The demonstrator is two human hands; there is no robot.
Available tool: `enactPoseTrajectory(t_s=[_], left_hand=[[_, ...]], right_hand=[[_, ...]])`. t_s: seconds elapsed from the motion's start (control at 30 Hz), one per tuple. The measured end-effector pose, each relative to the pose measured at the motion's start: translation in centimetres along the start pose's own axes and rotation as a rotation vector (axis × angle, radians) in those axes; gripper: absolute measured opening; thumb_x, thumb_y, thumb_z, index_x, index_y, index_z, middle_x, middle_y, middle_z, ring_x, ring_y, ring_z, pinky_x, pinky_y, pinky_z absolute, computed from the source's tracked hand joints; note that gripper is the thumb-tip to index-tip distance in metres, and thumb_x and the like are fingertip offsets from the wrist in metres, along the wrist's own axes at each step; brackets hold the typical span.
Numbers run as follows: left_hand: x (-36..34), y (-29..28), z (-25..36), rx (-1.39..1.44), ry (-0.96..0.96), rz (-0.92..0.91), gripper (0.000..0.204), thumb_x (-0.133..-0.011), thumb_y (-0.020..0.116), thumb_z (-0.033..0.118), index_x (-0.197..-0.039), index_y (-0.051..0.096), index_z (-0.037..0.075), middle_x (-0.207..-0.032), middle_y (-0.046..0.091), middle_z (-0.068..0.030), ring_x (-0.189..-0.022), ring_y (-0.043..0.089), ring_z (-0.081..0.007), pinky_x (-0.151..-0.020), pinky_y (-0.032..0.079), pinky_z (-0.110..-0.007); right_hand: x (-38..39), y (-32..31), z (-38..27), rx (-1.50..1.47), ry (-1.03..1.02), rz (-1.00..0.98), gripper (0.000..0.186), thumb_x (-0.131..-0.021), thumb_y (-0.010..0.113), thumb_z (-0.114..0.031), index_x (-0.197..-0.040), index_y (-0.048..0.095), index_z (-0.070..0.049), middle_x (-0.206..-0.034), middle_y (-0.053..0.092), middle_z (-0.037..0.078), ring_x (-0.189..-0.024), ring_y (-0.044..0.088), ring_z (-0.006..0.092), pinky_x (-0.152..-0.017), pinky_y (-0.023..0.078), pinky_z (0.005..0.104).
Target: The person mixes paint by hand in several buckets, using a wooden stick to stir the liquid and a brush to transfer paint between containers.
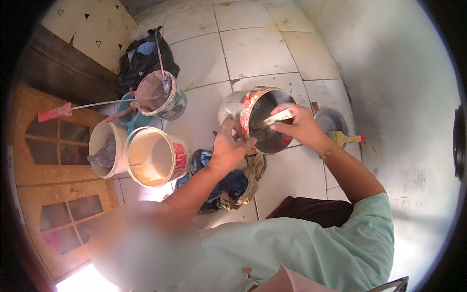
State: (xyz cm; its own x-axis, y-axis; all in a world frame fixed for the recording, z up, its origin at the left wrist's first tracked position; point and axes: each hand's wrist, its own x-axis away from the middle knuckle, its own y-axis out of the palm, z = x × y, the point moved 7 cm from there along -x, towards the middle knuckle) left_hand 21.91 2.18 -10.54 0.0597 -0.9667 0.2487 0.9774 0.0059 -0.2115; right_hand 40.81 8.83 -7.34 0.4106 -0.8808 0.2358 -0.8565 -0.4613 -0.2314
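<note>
A paint bucket (250, 109) with a red patterned band is tilted on its side, its dark mouth turned to the right. My left hand (231, 146) grips the near edge of its rim, fingers bent around it. My right hand (304, 127) is closed on a flat pale tool (276, 119), which slants into the bucket's mouth. The tool's far end is hard to make out against the dark inside. Just right of that hand, a paintbrush (343, 138) with a red-tipped handle lies by a round grey container (332, 119).
At the left stand a cream bucket (151, 177), a white bucket (116, 168) with grey cloth, and a stained pail (177, 104) with long-handled tools. A black bag (126, 75) lies behind. Crumpled cloths (228, 187) are near me. A grey wall (404, 121) rises at right.
</note>
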Motion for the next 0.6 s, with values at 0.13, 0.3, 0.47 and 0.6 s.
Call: enactPoseTrajectory(t_s=[0.13, 0.3, 0.47, 0.6], left_hand=[[-0.1, -0.2, 0.0, -0.128, 0.033, 0.016, 0.036, -0.076, 0.077, 0.012, -0.096, 0.049, 0.002, -0.092, 0.061, -0.01, -0.083, 0.063, -0.0169, -0.072, 0.053, -0.029], [-0.9, -0.2, -0.9, -0.1, 0.187, 0.03, 0.033, -0.078, 0.074, 0.009, -0.095, 0.048, 0.001, -0.087, 0.062, -0.0102, -0.079, 0.064, -0.0163, -0.067, 0.054, -0.028], [-0.8, -0.2, -1.0, -0.111, 0.055, 0.0, 0.034, -0.077, 0.076, 0.01, -0.095, 0.048, 0.0, -0.093, 0.06, -0.0122, -0.081, 0.063, -0.0157, -0.069, 0.055, -0.028], [-0.6, -0.1, -0.6, -0.089, 0.069, 0.004, 0.034, -0.077, 0.076, 0.011, -0.094, 0.048, 0.001, -0.094, 0.06, -0.0116, -0.084, 0.062, -0.0156, -0.072, 0.054, -0.03]], right_hand=[[-1.2, 0.5, -2.2, 0.476, -0.247, -0.019, 0.026, -0.078, 0.074, -0.018, -0.095, 0.065, -0.001, -0.083, 0.066, 0.007, -0.07, 0.063, 0.0155, -0.065, 0.051, 0.0292], [-0.7, 2.5, -4.4, 0.543, -0.652, -0.014, 0.022, -0.078, 0.071, -0.016, -0.092, 0.065, -0.001, -0.087, 0.067, 0.011, -0.081, 0.065, 0.0251, -0.071, 0.051, 0.0335], [-0.2, 1.4, -4.2, 0.667, -0.705, 0.096, 0.015, -0.08, 0.068, -0.011, -0.091, 0.065, -0.002, -0.088, 0.066, 0.014, -0.079, 0.063, 0.0337, -0.068, 0.051, 0.0383], [0.7, -0.6, -1.8, 0.712, -0.521, 0.128, 0.013, -0.08, 0.068, -0.008, -0.091, 0.065, -0.003, -0.084, 0.067, 0.013, -0.073, 0.065, 0.0275, -0.065, 0.051, 0.0338]])
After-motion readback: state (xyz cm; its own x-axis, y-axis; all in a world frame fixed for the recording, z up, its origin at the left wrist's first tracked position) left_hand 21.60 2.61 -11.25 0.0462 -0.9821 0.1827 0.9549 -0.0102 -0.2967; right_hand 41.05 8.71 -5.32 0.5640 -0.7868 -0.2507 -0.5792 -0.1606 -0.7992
